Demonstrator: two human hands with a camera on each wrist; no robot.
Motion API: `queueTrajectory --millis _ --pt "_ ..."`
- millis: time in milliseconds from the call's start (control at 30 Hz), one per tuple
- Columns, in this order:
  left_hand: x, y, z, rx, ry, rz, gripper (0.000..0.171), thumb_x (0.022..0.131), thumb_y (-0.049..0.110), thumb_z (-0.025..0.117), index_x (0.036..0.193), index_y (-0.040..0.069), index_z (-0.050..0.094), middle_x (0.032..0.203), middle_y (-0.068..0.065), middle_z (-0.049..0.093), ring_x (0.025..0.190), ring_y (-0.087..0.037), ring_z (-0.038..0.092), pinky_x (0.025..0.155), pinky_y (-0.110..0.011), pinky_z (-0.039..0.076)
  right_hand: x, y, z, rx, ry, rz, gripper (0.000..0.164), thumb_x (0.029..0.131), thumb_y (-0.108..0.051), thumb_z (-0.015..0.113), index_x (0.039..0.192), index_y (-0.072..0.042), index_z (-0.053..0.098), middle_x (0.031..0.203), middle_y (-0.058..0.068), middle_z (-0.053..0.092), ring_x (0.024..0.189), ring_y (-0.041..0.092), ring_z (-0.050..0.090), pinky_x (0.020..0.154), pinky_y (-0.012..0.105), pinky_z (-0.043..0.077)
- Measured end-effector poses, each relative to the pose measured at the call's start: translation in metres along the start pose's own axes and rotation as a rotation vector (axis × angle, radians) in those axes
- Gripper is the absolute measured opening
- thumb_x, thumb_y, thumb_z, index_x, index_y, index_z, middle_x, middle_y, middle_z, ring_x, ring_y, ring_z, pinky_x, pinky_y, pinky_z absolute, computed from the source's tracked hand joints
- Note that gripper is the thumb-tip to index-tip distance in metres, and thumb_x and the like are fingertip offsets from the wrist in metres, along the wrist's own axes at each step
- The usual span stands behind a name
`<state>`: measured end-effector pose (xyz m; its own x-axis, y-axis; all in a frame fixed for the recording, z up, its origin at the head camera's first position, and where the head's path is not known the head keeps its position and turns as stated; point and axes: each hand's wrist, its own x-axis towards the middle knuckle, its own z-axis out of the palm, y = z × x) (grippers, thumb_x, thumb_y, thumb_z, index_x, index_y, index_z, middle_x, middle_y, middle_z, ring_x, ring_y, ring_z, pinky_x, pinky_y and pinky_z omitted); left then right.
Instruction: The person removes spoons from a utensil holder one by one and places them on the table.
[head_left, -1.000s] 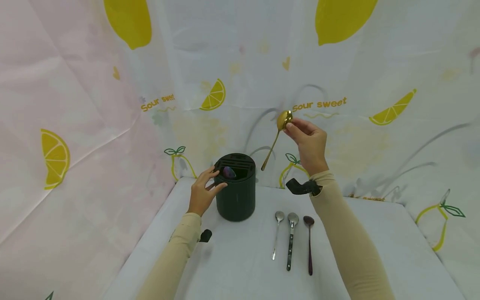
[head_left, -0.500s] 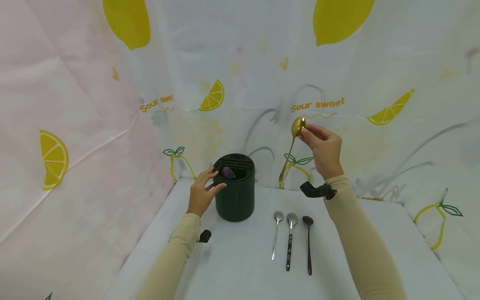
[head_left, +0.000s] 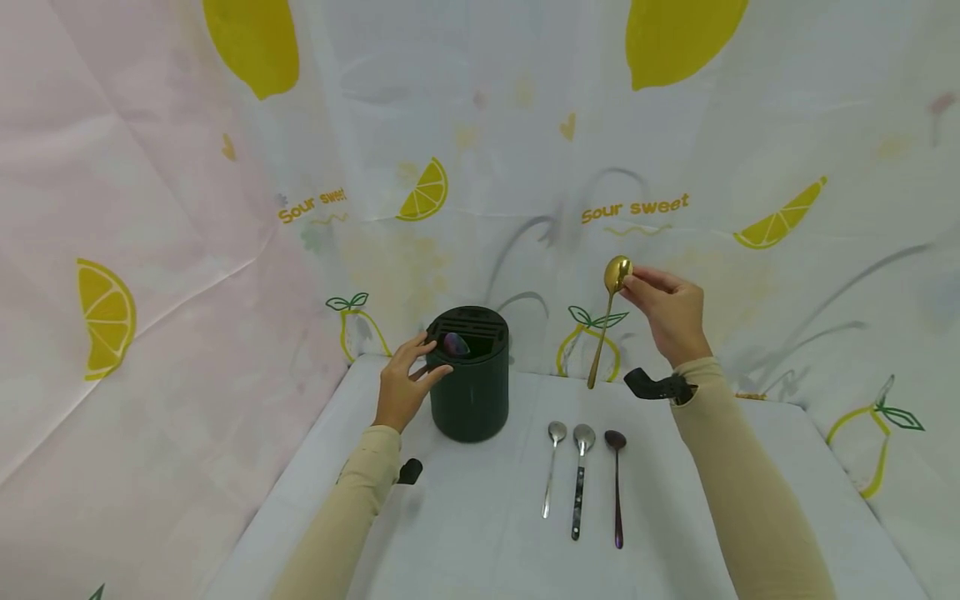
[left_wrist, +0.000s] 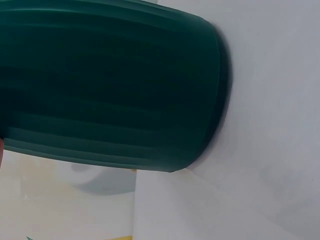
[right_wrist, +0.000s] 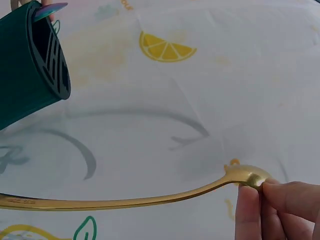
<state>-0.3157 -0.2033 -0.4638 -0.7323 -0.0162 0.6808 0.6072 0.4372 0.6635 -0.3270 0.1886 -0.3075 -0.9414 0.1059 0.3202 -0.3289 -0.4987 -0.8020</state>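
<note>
My right hand (head_left: 670, 312) pinches a gold spoon (head_left: 601, 333) by its bowl, between thumb and fingers. The handle hangs down, slightly slanted, above the back of the table. In the right wrist view the gold spoon (right_wrist: 150, 202) stretches across the lower part, fingertips on its bowl. My left hand (head_left: 405, 383) grips the upper left side of a dark green utensil holder (head_left: 471, 408), its thumb in front and fingers at the rim. A spoon with a purple, iridescent bowl (head_left: 455, 344) stands in the holder's larger opening, its handle hidden inside. The holder's ribbed wall (left_wrist: 110, 85) fills much of the left wrist view.
Three spoons lie side by side on the white table (head_left: 480, 517): a small silver spoon (head_left: 551, 467), a spoon with a dark speckled handle (head_left: 580, 483) and a dark purplish spoon (head_left: 618, 487). A lemon-printed cloth (head_left: 480, 167) hangs behind the table.
My right hand has moved right and down with the gold spoon, away from the utensil holder. My left hand and the spoons on the table have stayed in place.
</note>
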Motion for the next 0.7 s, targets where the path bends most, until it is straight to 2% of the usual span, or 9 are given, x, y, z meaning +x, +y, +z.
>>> queueTrajectory --millis 133,300,467,567,700 --pt "0.0 0.0 0.0 -0.003 -0.006 -0.002 0.051 0.081 0.024 0.081 0.127 0.009 0.065 0.142 -0.01 0.05 0.131 -0.026 0.047 0.086 -0.043 0.057 -0.003 0.005 -0.012 0.004 -0.001 0.043 0.015 0.084 0.017 0.066 0.099 0.016 0.068 0.092 0.016 0.069 0.078 0.022 0.071 0.082 0.032 0.059" --pt "-0.001 -0.001 0.0 -0.006 -0.003 -0.021 0.051 0.081 0.027 0.081 0.126 0.011 0.066 0.142 -0.008 0.051 0.131 -0.023 0.047 0.087 -0.046 0.056 -0.007 0.013 -0.028 -0.045 0.013 0.099 0.015 0.085 0.016 0.065 0.098 0.011 0.071 0.096 0.015 0.069 0.082 0.02 0.071 0.084 0.03 0.058" --pt "-0.001 -0.001 0.0 0.003 -0.009 -0.022 0.052 0.081 0.029 0.08 0.127 0.012 0.066 0.143 -0.006 0.05 0.132 -0.021 0.046 0.088 -0.042 0.057 -0.012 0.021 -0.051 -0.09 0.025 0.169 0.015 0.086 0.014 0.065 0.098 0.008 0.071 0.1 0.012 0.068 0.087 0.02 0.071 0.087 0.03 0.056" --pt "0.0 -0.002 0.001 0.016 -0.01 -0.013 0.052 0.081 0.028 0.08 0.128 0.011 0.065 0.143 -0.006 0.05 0.132 -0.022 0.046 0.087 -0.04 0.057 -0.015 0.024 -0.064 -0.102 0.037 0.213 0.014 0.086 0.014 0.065 0.097 0.007 0.072 0.098 0.011 0.069 0.088 0.019 0.071 0.088 0.029 0.056" --pt "0.0 -0.002 0.0 0.016 0.0 0.002 0.051 0.08 0.025 0.081 0.126 0.009 0.066 0.141 -0.009 0.051 0.13 -0.027 0.047 0.085 -0.044 0.057 -0.019 0.029 -0.08 -0.118 0.047 0.263 0.014 0.087 0.014 0.063 0.098 0.008 0.072 0.095 0.009 0.071 0.087 0.017 0.071 0.087 0.027 0.056"
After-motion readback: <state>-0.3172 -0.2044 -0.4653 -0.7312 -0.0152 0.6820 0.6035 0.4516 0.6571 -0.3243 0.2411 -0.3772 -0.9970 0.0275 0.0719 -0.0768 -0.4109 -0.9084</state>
